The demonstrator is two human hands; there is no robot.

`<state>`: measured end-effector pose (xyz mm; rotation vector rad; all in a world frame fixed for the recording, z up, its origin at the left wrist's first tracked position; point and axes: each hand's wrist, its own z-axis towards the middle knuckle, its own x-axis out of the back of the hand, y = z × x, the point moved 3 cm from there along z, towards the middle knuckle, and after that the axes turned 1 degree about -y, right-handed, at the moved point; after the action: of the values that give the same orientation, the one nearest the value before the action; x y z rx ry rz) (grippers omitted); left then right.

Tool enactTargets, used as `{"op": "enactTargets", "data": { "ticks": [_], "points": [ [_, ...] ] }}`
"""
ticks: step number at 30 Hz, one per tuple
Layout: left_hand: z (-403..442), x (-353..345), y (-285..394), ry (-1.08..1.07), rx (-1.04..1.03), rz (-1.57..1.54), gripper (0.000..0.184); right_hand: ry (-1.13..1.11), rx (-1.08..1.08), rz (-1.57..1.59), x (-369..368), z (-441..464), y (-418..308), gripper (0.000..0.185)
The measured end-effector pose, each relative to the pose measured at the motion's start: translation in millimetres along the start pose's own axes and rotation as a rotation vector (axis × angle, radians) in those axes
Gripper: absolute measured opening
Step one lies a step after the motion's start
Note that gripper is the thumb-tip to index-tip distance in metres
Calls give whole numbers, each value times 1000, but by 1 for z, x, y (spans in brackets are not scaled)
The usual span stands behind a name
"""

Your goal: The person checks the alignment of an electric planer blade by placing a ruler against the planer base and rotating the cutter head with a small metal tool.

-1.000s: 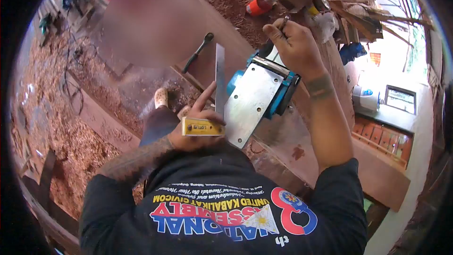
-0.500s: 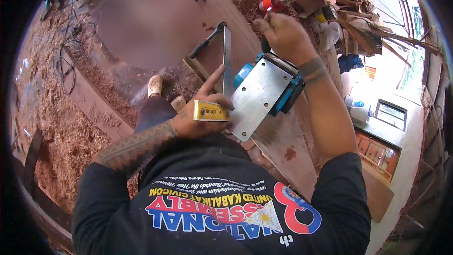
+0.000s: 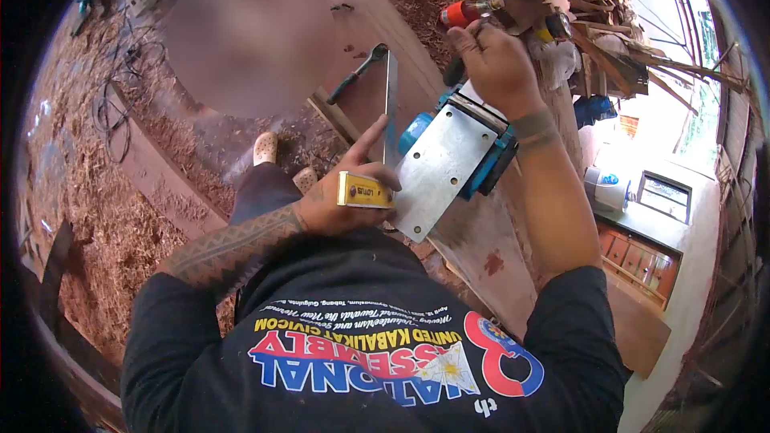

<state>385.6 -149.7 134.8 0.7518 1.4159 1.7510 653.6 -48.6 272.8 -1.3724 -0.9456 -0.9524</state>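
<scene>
While the square (image 3: pixel 365 191) reads "LOTUS", shirt (image 3: pixel 365 329) lettered "NATIONAL ASSEMBLY"

We see a planer (image 3: pixel 445 170) with a smooth, shiny metal plate and glossy blue plastic casing, a square (image 3: pixel 365 190) with a smooth metal blade, a matt cloth shirt (image 3: pixel 321 273), rough wood shavings (image 3: pixel 104 248) and a dull wooden plank (image 3: pixel 164 168).

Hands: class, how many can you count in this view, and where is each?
2. The left hand holds the square by its yellow handle; the right hand is at the upper end of the planer. The blurred patch may hide others.
</scene>
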Motion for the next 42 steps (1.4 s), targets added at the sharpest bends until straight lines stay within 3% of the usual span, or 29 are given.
{"op": "enactTargets", "data": {
  "ticks": [3,9,13,15,17,20,24,28,31,36,39,42],
  "points": [
    [0,-1,2,8,2,-29,34,33,-4,45,10,1,-15,47],
    [1,-2,-5,11,-43,70,36,-25,38,-198,-21,-4,27,48],
    [2,1,1,-16,-17,66,36,185,76,25,15,-2,-7,45],
    [2,1,9,18,93,-39,35,198,50,15,17,-5,-7,41],
    [3,0,4,-4,61,-41,36,215,60,12,14,-8,-3,40],
    [1,1,-1,-18,34,7,38,212,46,68,9,-12,-1,41],
    [2,1,2,-1,76,-70,40,18,84,-119,-21,-18,24,41],
    [2,1,1,-7,55,-31,41,272,2,121,25,-19,2,41],
    [3,-2,-2,4,43,-52,40,378,-21,47,53,-31,-12,37],
    [7,10,1,-90,47,40,37,333,-241,423,84,-91,51,25],
    [16,14,2,-135,-72,-42,35,495,-296,67,59,-131,73,24],
    [20,18,-2,-184,-15,-109,33,380,-466,227,12,-164,75,25]
  ]
}}
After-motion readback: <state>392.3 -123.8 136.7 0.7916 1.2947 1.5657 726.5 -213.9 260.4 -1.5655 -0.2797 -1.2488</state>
